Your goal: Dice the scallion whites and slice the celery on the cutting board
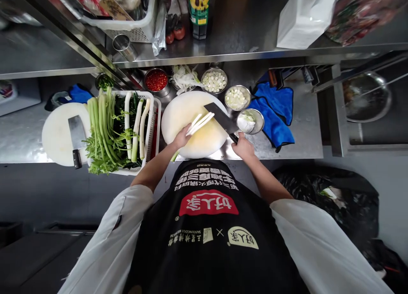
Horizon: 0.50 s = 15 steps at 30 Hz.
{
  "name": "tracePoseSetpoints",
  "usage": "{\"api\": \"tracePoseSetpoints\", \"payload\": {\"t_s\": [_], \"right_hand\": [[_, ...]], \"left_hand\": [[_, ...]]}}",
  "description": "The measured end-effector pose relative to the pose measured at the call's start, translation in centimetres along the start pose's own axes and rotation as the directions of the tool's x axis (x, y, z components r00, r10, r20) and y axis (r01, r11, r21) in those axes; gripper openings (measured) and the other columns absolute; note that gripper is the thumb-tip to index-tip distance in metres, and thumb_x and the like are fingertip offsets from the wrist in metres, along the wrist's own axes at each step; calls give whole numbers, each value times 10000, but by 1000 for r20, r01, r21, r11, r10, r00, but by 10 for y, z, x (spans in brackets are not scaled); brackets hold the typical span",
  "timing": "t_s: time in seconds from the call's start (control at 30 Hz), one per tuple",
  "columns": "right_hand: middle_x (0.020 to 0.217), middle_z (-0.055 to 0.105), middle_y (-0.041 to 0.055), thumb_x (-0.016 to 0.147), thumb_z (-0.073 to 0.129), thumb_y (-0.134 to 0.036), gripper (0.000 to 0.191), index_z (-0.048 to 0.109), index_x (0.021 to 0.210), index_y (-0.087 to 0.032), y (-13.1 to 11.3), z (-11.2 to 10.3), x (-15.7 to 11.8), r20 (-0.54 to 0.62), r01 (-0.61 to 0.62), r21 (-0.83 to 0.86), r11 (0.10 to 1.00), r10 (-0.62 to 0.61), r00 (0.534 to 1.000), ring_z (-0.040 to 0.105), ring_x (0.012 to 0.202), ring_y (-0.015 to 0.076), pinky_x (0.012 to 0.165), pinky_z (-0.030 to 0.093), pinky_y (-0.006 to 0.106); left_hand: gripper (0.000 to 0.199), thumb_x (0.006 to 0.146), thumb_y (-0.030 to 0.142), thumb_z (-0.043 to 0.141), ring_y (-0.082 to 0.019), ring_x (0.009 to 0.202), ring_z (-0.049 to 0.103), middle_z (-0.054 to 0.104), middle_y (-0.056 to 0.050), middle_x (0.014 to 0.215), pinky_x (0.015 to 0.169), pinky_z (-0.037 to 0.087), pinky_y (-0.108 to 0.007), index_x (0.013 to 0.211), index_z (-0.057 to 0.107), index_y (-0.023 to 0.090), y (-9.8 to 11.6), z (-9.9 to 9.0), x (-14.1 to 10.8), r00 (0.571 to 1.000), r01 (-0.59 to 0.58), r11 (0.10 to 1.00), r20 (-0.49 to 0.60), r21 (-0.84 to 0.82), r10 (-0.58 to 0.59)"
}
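Observation:
White scallion stalks (201,123) lie on a round white cutting board (178,111), fanned slightly apart at their far ends. My left hand (182,136) is closed around their near part, and a green end pokes out below it at the board's front edge. My right hand (243,146) grips the black handle of a cleaver (221,116). The dark blade reaches over the board's right side, its far end close to the stalk tips. Just beyond my right hand stands a metal bowl (260,122) with pale cut pieces in it.
Left of the board, a white basket (149,130) holds celery (105,124) and leeks. Bowls of chopped red chili (156,80) and chopped white pieces (214,81) line the back. Blue cloths (274,109) lie right. Another cleaver (76,134) rests on a second board (54,132). A steel shelf overhangs the rear.

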State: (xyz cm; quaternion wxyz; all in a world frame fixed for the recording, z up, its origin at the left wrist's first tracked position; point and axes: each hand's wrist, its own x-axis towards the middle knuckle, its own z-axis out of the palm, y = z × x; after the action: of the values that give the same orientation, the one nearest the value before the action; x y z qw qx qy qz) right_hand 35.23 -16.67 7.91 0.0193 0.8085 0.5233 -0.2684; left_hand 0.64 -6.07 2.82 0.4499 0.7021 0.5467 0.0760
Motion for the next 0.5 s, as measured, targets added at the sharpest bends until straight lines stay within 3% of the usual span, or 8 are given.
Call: {"api": "tracePoseSetpoints", "payload": {"t_s": [0.13,0.23,0.37,0.5], "right_hand": [[1091,769,216,889,642,-274,632,537,1493,-120,31,-11,-13,-14,-37,0,999,37,999,744,1012,400,895,546,464],[1043,779,191,923,613,-355,583,577,1456,-122,42,-9,-13,-42,-10,128,992,15,999,743,958,369,851,559,435],[1022,794,164,960,562,-497,578,630,1398,-126,33,0,-3,4,63,301,951,-67,998,739,907,336,820,576,420],[1142,790,202,977,559,-523,596,636,1417,-128,11,8,9,1,93,272,958,-97,995,739,1026,364,898,569,440]], "left_hand": [[770,1000,252,614,-298,1560,471,471,-140,1699,1328,344,-422,1722,351,203,-5,4,6,1000,-12,1000,-27,6,12],[769,990,273,633,-311,1534,502,511,-153,1658,1315,370,-425,1710,377,186,-11,4,7,999,-44,998,-19,34,44],[666,1015,189,498,-280,1481,553,575,-150,1578,1302,399,-414,1677,433,154,-15,-2,17,995,-16,996,-95,88,25],[665,943,94,482,-263,1398,611,584,-143,1546,1285,429,-383,1603,544,144,-12,-21,40,992,25,982,-122,189,-1]]}}
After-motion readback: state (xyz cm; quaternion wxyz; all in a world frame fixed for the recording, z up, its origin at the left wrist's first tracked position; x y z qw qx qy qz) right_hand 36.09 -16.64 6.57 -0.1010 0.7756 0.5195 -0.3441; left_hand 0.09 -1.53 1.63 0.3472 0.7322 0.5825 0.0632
